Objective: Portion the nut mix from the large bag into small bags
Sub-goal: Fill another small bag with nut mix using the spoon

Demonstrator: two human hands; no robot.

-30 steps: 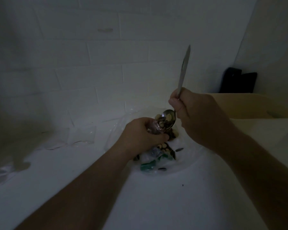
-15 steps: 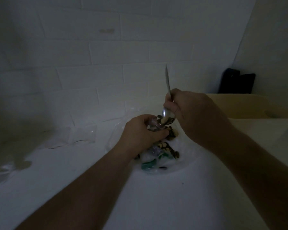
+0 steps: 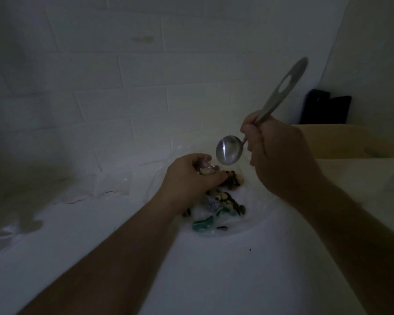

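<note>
The scene is dim. My left hand (image 3: 189, 178) grips a small clear bag (image 3: 206, 168) with a few nuts showing at its mouth. My right hand (image 3: 280, 155) grips the handle of a metal spoon (image 3: 229, 150), whose bowl is empty and hangs just above and right of the small bag. Below both hands lies the large clear bag (image 3: 216, 214) with a green strip, spread open on the white counter, with the nut mix (image 3: 228, 196) inside it.
Loose clear small bags (image 3: 114, 183) lie on the white counter by the tiled wall at the left. A tan box (image 3: 341, 142) stands at the right, with a dark object (image 3: 325, 106) behind it in the corner.
The spoon held nuts over the small bag's mouth, tipped upright, and now sits lifted up and to the right with its bowl empty. My left hand has kept its grip on the small bag.
</note>
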